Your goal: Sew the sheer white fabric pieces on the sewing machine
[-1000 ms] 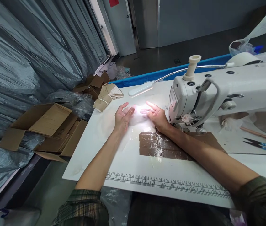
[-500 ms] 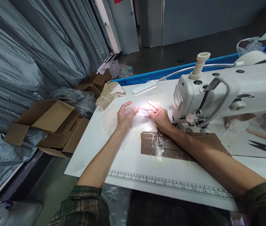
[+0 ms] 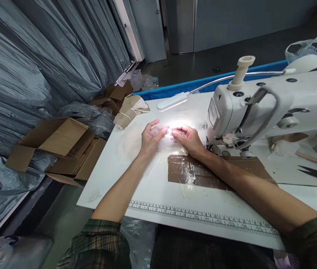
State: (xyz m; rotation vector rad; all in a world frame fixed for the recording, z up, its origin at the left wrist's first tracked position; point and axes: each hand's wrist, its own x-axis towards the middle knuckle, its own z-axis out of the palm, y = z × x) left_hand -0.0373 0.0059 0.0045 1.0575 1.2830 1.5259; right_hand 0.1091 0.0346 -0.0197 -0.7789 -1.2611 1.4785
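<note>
Left hand: the left hand [image 3: 150, 137] rests on the table, fingers curled inward, the fingertips at the edge of a thin, clear plastic sheet [image 3: 162, 144]. It seems to pinch this edge, but the strong light hides the contact.
Right hand: the right hand [image 3: 188, 139] lies just beside the left one, fingers bent and meeting the left fingertips over the same sheet. I cannot tell if it grips or only presses.
Change: one second ago both hands lay more open and a little apart; now the fingers are curled and the tips have come together. In my judgement the sheet's edge is being gathered or folded between them.
Clear sheet: it lies flat under and between both hands, in the bright spot, hard to see.
Above the hands: a slim white lamp head on a flexible metal neck [image 3: 172, 101] shines down on the fingers.
Right of the hands: a white industrial sewing machine [image 3: 259, 108], its head close to the right wrist.
Under the right forearm: a brown cardboard patch covered with shiny tape [image 3: 192, 172] on the white worktable [image 3: 113, 168].
Near the body: a printed ruler scale [image 3: 203, 218] along the table edge.
Far left: open brown cardboard boxes [image 3: 60, 145] on the floor.
</note>
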